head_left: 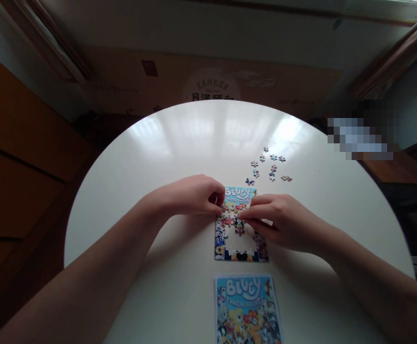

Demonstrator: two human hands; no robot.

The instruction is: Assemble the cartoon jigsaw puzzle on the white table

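Observation:
A partly assembled jigsaw puzzle (221, 239) with a blue "Bluey" heading lies on the table, with an open gap in its lower middle. At its left edge is my left hand (197, 196), fingers curled and thumb against the border, steadying it. From the right, my right hand (280, 217) reaches over the puzzle. Its fingertips close on a dark, colourful puzzle piece (239, 226) at the top of the gap; the fingers partly hide where the piece meets its neighbours.
Several loose puzzle pieces (273, 157) lie beyond the puzzle, to the right. A matching picture sheet (246, 306) lies nearer me on the round white table (180, 153). A large cardboard box (118, 76) stands behind the table, and wooden drawers (22, 143) stand at left.

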